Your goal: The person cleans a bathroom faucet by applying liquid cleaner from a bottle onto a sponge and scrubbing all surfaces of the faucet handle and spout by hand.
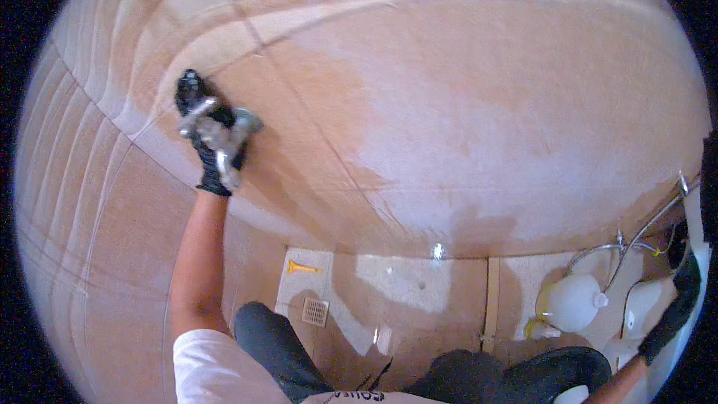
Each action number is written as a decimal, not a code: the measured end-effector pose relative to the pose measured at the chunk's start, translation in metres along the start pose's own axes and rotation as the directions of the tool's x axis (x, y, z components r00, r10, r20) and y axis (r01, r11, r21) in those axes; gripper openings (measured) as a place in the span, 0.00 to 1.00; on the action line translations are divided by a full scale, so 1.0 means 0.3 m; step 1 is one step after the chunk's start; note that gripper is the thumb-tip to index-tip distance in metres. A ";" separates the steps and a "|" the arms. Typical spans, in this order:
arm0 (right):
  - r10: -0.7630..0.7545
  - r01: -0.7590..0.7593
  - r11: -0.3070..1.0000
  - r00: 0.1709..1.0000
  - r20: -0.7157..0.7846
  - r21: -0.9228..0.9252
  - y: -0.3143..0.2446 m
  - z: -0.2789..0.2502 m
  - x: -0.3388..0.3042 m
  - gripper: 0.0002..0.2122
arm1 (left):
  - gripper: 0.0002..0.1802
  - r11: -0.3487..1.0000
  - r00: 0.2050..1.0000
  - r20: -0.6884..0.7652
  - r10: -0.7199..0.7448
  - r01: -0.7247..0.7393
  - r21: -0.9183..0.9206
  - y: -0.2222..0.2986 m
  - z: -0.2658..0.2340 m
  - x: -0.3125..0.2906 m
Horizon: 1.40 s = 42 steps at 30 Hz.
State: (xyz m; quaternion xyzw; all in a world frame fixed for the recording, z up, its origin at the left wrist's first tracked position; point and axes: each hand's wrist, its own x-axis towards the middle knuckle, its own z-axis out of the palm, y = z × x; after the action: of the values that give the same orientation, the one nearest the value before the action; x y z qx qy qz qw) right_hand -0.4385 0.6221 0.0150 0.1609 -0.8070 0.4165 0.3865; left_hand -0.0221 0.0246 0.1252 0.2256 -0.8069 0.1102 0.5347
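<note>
My left hand (212, 151), in a black glove, is against the tan wall (329, 120) at the upper left. Silvery, shiny parts (217, 135) like those of a metal tap lie across its palm and fingers; motion blurs them, and whether the fingers grip them is unclear. Curved whitish streaks spread over the wall around this hand. My right hand (684, 280), also black-gloved, is at the far right rim beside a pale upright edge (695, 213). Its fingers are dark and partly cut off, so their pose is hidden.
A yellow-orange tool (303, 266) lies on the floor near a square drain grate (315, 312). Farther right stand a rounded white container (571, 302) and a white toilet-like fixture (645, 305). A metal hose (647, 226) hangs by the wall. A raised strip (491, 299) crosses the floor.
</note>
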 end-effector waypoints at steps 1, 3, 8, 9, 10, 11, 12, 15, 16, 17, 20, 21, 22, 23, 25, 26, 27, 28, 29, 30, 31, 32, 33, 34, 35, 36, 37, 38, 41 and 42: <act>0.022 -0.034 0.991 0.996 0.088 0.132 -0.137 0.047 -0.108 0.10 | 0.25 0.999 1.000 0.024 -0.015 0.014 0.048 -0.025 -0.011 0.001; -0.007 -0.115 0.919 0.952 0.307 0.376 -0.445 0.141 -0.267 0.10 | 0.21 0.983 0.996 -0.008 0.090 -0.087 0.162 -0.007 -0.042 0.005; -0.273 -0.357 0.598 0.751 0.601 0.718 -1.175 0.395 -0.498 0.13 | 0.24 0.934 0.993 -0.076 0.091 -0.112 -0.340 0.021 -0.036 -0.006; -0.433 -0.215 0.436 0.801 0.413 0.874 -1.303 0.433 -0.512 0.13 | 0.23 0.930 0.988 -0.098 0.116 -0.143 -0.338 0.042 -0.040 0.003; -0.360 -0.187 0.514 0.839 0.408 0.837 -1.413 0.480 -0.528 0.13 | 0.22 0.921 0.982 -0.124 0.140 -0.176 -0.347 0.068 -0.035 0.015; -0.377 -0.160 0.352 0.878 0.296 0.922 -1.511 0.512 -0.528 0.12 | 0.20 0.913 0.976 -0.143 0.164 -0.205 -0.353 0.091 -0.020 0.020; -0.349 -0.035 0.510 0.905 0.244 0.859 -1.599 0.525 -0.517 0.08 | 0.19 0.944 0.954 -0.136 0.267 -0.288 -0.163 0.116 -0.037 0.044; -0.253 -0.005 0.642 0.943 0.218 0.766 -1.637 0.512 -0.586 0.05 | 0.19 0.902 0.900 -0.090 0.426 -0.430 -0.031 0.147 -0.087 0.036; -0.222 -0.027 0.631 0.952 0.213 0.775 -1.631 0.507 -0.600 0.05 | 0.21 0.882 0.884 -0.076 0.461 -0.466 -0.073 0.144 -0.092 0.034; -0.160 -0.095 0.574 0.961 0.226 0.813 -1.625 0.503 -0.619 0.04 | 0.23 0.859 0.866 -0.063 0.496 -0.500 -0.113 0.144 -0.099 0.034; -0.053 -0.052 0.450 0.995 0.084 0.891 -1.650 0.528 -0.595 0.04 | 0.18 0.821 0.822 0.009 0.569 -0.569 0.045 0.181 -0.145 0.040; -0.012 -0.073 0.435 0.996 0.087 0.898 -1.668 0.550 -0.607 0.04 | 0.18 0.805 0.809 0.054 0.586 -0.588 0.077 0.163 -0.132 0.022; 0.028 -0.093 0.417 0.996 0.090 0.904 -1.685 0.570 -0.625 0.05 | 0.20 0.804 0.804 0.032 0.593 -0.594 0.032 0.152 -0.112 0.017; 0.068 -0.112 0.398 0.993 0.092 0.911 -1.699 0.592 -0.634 0.05 | 0.20 0.800 0.802 0.037 0.597 -0.598 0.043 0.133 -0.099 0.020; 0.019 -0.127 0.472 0.991 0.134 0.872 -1.691 0.609 -0.666 0.07 | 0.19 0.802 0.802 0.076 0.593 -0.597 0.036 0.115 -0.088 -0.011; 0.022 -0.093 0.453 0.995 0.093 0.887 -1.697 0.630 -0.670 0.07 | 0.18 0.819 0.819 0.026 0.573 -0.571 -0.056 0.098 -0.071 -0.018; 0.022 -0.057 0.436 0.998 0.052 0.898 -1.702 0.622 -0.659 0.08 | 0.18 0.820 0.820 0.032 0.572 -0.570 -0.052 0.098 -0.060 -0.029; -0.026 0.063 0.633 0.998 -0.060 0.772 -1.732 0.599 -0.629 0.08 | 0.18 0.816 0.815 0.043 0.578 -0.577 -0.028 0.088 -0.067 -0.023; -0.010 0.045 0.671 0.999 -0.051 0.740 -1.744 0.604 -0.631 0.08 | 0.18 0.812 0.811 0.055 0.583 -0.584 -0.003 0.078 -0.066 -0.019; 0.015 0.021 0.709 0.999 -0.044 0.705 -1.748 0.610 -0.633 0.08 | 0.18 0.811 0.810 0.045 0.584 -0.585 -0.007 0.071 -0.048 -0.018; 0.039 -0.005 0.743 0.999 -0.036 0.670 -1.745 0.612 -0.636 0.08 | 0.19 0.811 0.808 0.076 0.584 -0.586 -0.008 0.069 -0.040 -0.018; -0.017 -0.017 0.803 0.999 0.050 0.595 -1.716 0.623 -0.657 0.10 | 0.19 0.811 0.806 0.109 0.582 -0.585 -0.006 0.068 -0.036 -0.022; -0.052 -0.033 0.811 0.990 0.128 0.584 -1.704 0.619 -0.679 0.09 | 0.19 0.816 0.809 0.132 0.573 -0.579 0.007 0.065 -0.035 -0.015; -0.091 -0.043 0.821 0.974 0.205 0.569 -1.691 0.610 -0.716 0.09 | 0.20 0.822 0.811 0.165 0.561 -0.569 0.003 0.060 -0.024 -0.018; -0.130 -0.052 0.831 0.950 0.283 0.554 -1.682 0.608 -0.746 0.09 | 0.20 0.815 0.806 0.181 0.564 -0.579 0.035 0.054 -0.014 -0.023; -0.088 -0.055 0.779 0.977 0.195 0.625 -1.705 0.610 -0.747 0.09 | 0.20 0.800 0.797 0.192 0.573 -0.595 0.080 0.050 -0.016 -0.020; -0.090 -0.061 0.774 0.975 0.205 0.631 -1.710 0.603 -0.743 0.09 | 0.20 0.784 0.789 0.206 0.579 -0.608 0.126 0.042 -0.015 -0.020; -0.094 -0.068 0.768 0.972 0.216 0.637 -1.714 0.594 -0.737 0.08 | 0.21 0.821 0.811 0.211 0.545 -0.568 0.064 0.040 -0.010 -0.022; -0.009 -0.117 0.690 0.985 0.170 0.715 -1.725 0.605 -0.770 0.08 | 0.21 0.804 0.878 0.314 0.361 -0.123 -0.581 0.034 0.004 -0.021; 0.011 -0.141 0.661 0.984 0.178 0.737 -1.721 0.605 -0.782 0.08 | 0.23 0.462 0.876 0.387 0.288 0.227 -0.858 0.040 0.002 -0.023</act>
State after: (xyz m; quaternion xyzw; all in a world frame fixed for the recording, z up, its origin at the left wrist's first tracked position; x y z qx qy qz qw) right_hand -0.0748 0.1525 0.0559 0.3039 -0.5993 0.7121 0.2035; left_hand -0.0260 0.0364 0.1193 -0.0804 -0.8542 -0.3741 0.3520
